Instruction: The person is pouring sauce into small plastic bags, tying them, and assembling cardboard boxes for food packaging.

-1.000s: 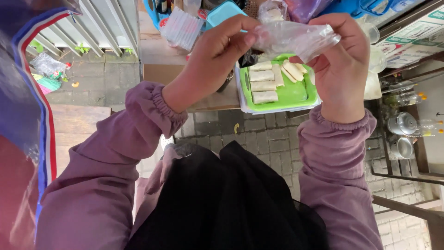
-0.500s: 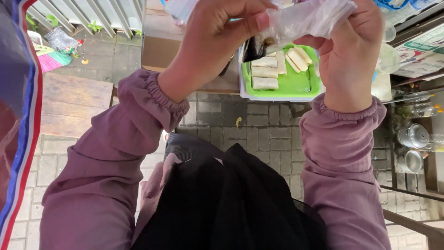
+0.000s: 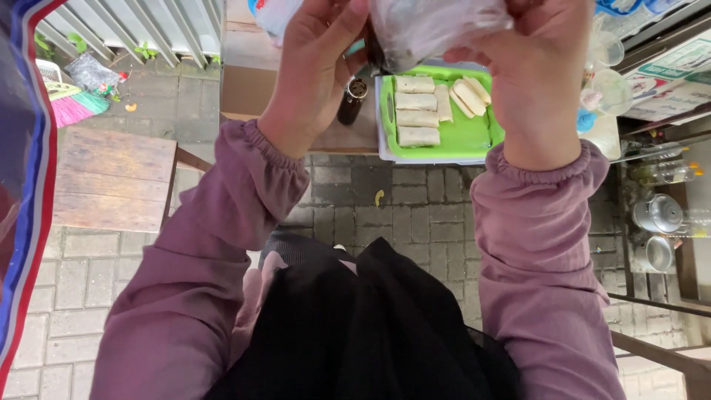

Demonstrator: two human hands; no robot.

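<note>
Both hands are raised at the top of the head view, each gripping a clear plastic bag (image 3: 437, 26) between them. My left hand (image 3: 318, 67) pinches the bag's left edge with its fingers. My right hand (image 3: 537, 67) holds the bag's right side from behind. Under the bag lies a green tray (image 3: 466, 137) with several pale rolled wraps (image 3: 417, 118) on it. A small dark bottle (image 3: 352, 100) stands just left of the tray, below my left hand. Mauve sleeves cover both arms.
A brown table (image 3: 296, 89) carries the tray. A low wooden bench (image 3: 111, 178) sits at the left over grey paving bricks. Metal pots (image 3: 658, 215) and bottles line a rack at the right. A pink broom (image 3: 74, 107) lies at the far left.
The hands and bag have risen to the top edge of the view, and the tray has shifted down and left. The dark bottle has come into sight.
</note>
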